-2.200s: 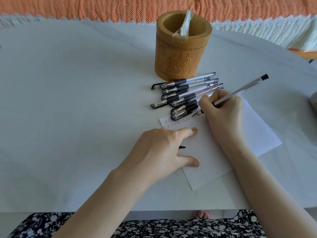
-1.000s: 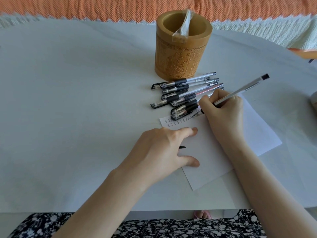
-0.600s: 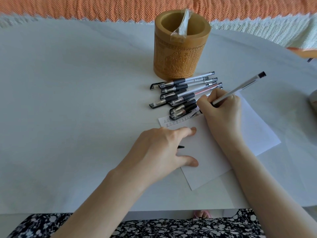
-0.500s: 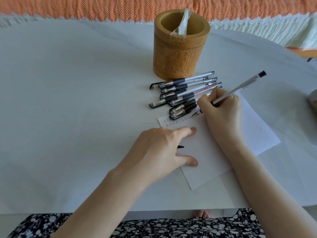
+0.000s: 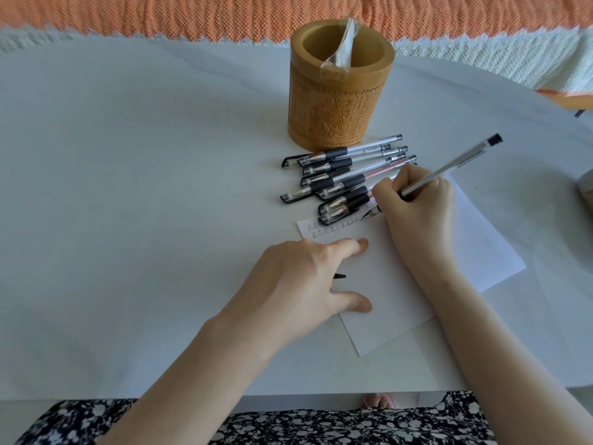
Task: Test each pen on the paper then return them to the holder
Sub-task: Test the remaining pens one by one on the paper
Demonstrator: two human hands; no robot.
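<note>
My right hand grips a clear pen, its tip on the top edge of the white paper, at the end of a row of small written marks. My left hand rests flat on the paper's left side, fingers spread; a small black pen cap pokes out from under it, and I cannot tell whether the hand holds it. Several capped pens lie in a pile between the paper and the carved wooden holder. A clear plastic wrapper sticks out of the holder.
The white table stretches wide to the left. An orange and white knitted cloth runs along the far side. A grey object sits at the right edge. The table's front edge runs just above my floral-clothed lap.
The right hand and pen have shifted very slightly while marking the paper. The left hand has stayed in place.
</note>
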